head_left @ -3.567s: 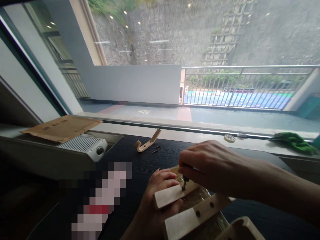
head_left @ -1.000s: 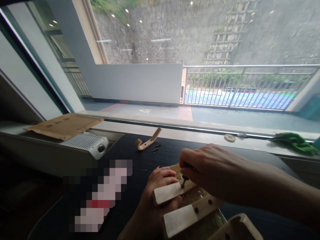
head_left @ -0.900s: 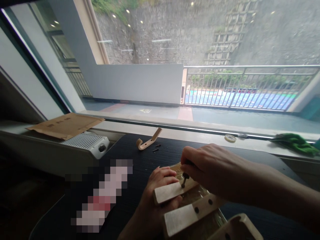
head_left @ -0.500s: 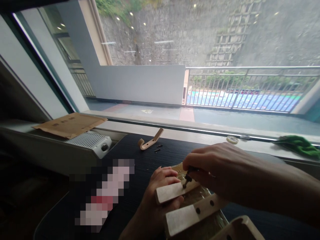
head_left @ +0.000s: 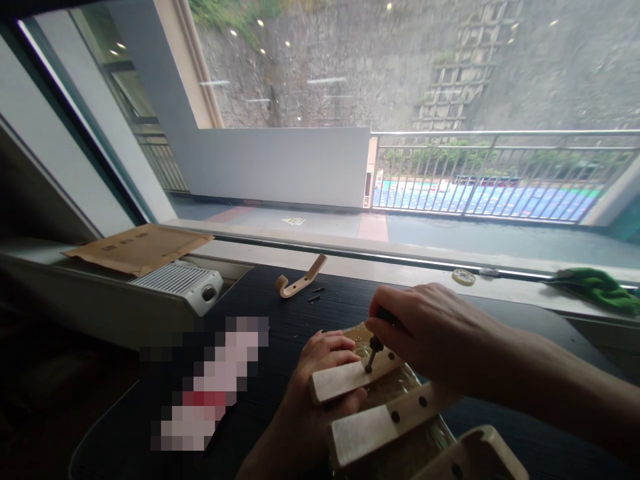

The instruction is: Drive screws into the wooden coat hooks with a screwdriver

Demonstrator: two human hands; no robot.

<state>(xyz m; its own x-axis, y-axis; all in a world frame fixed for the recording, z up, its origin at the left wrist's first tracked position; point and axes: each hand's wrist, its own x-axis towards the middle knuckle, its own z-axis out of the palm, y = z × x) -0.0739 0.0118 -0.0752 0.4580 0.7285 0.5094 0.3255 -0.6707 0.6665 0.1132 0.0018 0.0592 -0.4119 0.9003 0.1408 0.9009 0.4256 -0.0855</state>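
Observation:
My left hand (head_left: 315, 393) wraps around a pale wooden hook piece (head_left: 340, 380) and holds it steady on a wooden board (head_left: 395, 427) near the front of the black table (head_left: 280, 313). My right hand (head_left: 430, 330) is closed on a small dark screwdriver (head_left: 374, 347) whose tip stands on the hook piece. A second wooden hook piece (head_left: 380, 427) with two dark screw holes lies just nearer to me, and a third hook (head_left: 475, 453) curls at the bottom right.
A loose wooden hook (head_left: 299, 280) and two small dark screws (head_left: 316, 294) lie at the table's far side. On the window ledge are a white grilled device (head_left: 177, 283) under brown cardboard (head_left: 135, 247), a tape roll (head_left: 463, 276) and a green cloth (head_left: 595, 287).
My right hand has turned and lifted slightly on the screwdriver, showing more of its shaft. The left hand keeps its hold on the hook piece. The view shifted a little.

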